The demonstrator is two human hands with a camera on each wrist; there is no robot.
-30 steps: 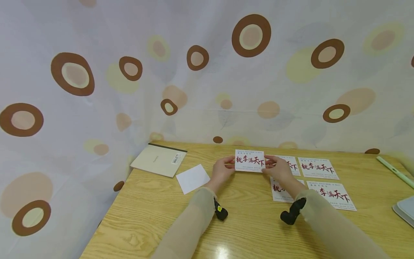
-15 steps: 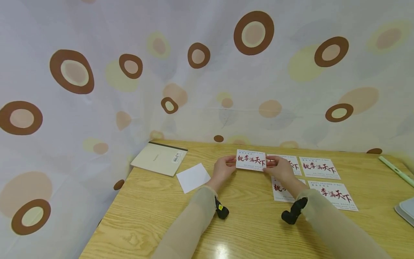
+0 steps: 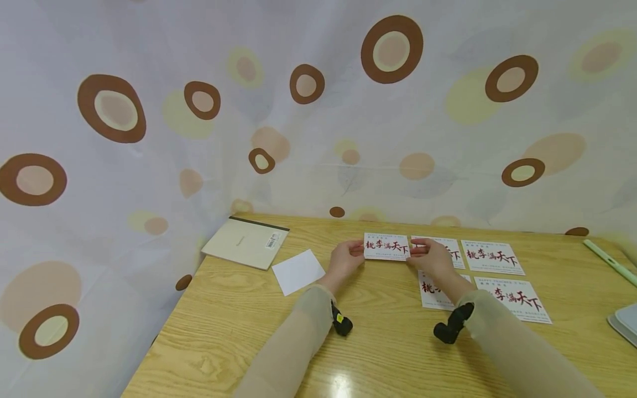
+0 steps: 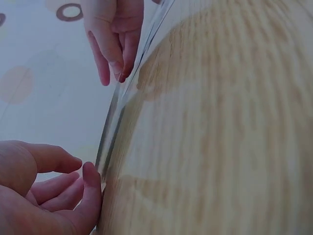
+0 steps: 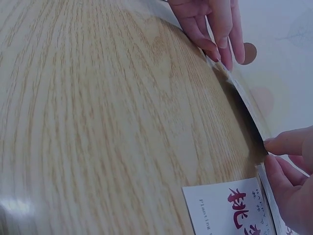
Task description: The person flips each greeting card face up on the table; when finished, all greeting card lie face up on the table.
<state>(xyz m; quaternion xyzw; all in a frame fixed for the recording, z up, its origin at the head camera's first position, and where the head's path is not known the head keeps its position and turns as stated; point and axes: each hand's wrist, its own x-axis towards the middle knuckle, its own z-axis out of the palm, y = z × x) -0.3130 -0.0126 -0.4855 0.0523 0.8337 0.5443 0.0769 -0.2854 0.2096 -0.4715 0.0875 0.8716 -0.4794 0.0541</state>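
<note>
A white card (image 3: 386,246) printed with red Chinese characters lies low over the back of the wooden table, between both hands. At its left edge, my left hand (image 3: 345,262) pinches it with the fingertips. My right hand (image 3: 434,262) pinches the right edge between thumb and index finger, as the right wrist view shows too. From the side, the card (image 4: 111,128) appears as a thin strip close over the tabletop. Four-like rows of matching cards sit to the right: one back card (image 3: 492,257) and one front card (image 3: 520,299) show well, while my right hand partly covers two others.
A blank white card (image 3: 298,272) lies askew left of my left hand. Behind it is a beige notebook (image 3: 244,244) with a barcode label. A green pen-like stick (image 3: 609,261) and a pale blue object (image 3: 626,320) are at the right edge. Patterned cloth hangs behind the table.
The held card has come down a little towards the tabletop and lies flatter. Both hands keep their places at its edges, and the other cards have stayed put.
</note>
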